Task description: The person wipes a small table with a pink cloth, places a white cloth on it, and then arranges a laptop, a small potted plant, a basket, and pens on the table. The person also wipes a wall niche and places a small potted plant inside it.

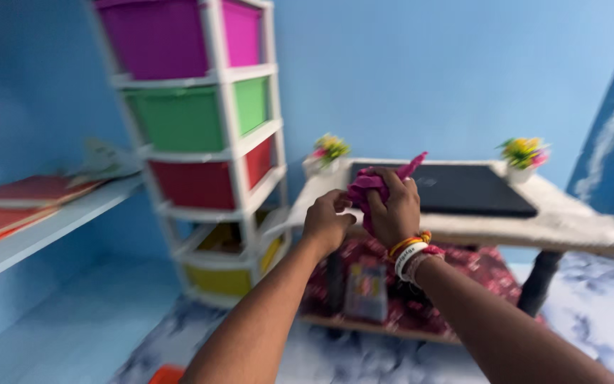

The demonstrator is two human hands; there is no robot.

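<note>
My right hand (pixel 394 210) is closed around a crumpled pink cloth (pixel 372 183), one corner of which sticks up past my knuckles. My left hand (pixel 327 222) is beside it, fingers curled against the cloth's lower edge. Both hands are raised in front of a low white table (pixel 577 224) that carries a shut black laptop (pixel 463 188). Coloured bangles and a band circle my right wrist. The frame is blurred by motion.
A white drawer tower (pixel 214 142) with purple, green, red and yellow drawers stands at the left, the yellow one pulled out. Two small potted flowers (pixel 524 158) sit on the table's back corners. A white shelf (pixel 44 227) holds red books. A patterned red mat (pixel 463 274) lies under the table.
</note>
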